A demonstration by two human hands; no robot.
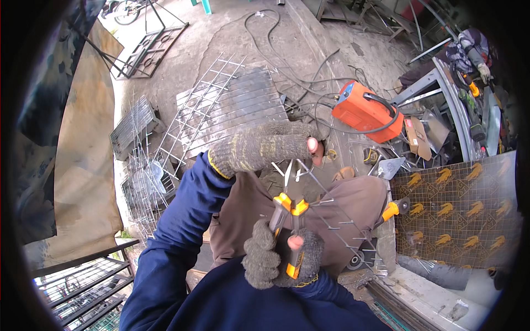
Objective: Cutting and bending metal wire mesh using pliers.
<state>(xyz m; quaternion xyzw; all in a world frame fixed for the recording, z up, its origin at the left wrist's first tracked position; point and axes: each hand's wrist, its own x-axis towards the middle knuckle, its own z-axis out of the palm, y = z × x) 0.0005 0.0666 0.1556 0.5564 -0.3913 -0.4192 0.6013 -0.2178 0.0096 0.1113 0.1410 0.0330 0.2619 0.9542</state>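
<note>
2 hands in grey knit gloves w/ yellow cuff edging, both in navy sleeves. L hand (262, 146), mid-frame, reaches across to the right, bare fingertips by the upper end of 1 thin grey wire strip w/ short cross-rods (346, 223); can't tell if its grip is clamped on the wire or just beside it. R hand (264, 258), lower centre, has its grip clamped round 1 pair of grey pliers w/ yellow-orange handle parts (298, 208), 2 handles, metal end pointing up-frame. Strip runs from centre to lower right, in front of 2 legs in brown trousers (356, 201); 1 brown shoe tip (343, 174) shows above. Upper centre: 1 low grey slatted metal desk (256, 94), w/ 1 silver wire lattice panel (205, 99) lying partly over it. Left: 1 grey slatted metal stool (132, 126). Upper left: 1 dark metal frame w/ ring shapes (157, 47). Upper right: 1 boxy orange machine w/ black handle (361, 110), 1 brown cardboard box (418, 138) next to it, & 1 co-worker's gloved hand (484, 71) near the edge. Right: 1 yellow handheld tool w/ dark disc (391, 211), beside 1 dark sheet w/ yellow animal prints (441, 220).
</note>
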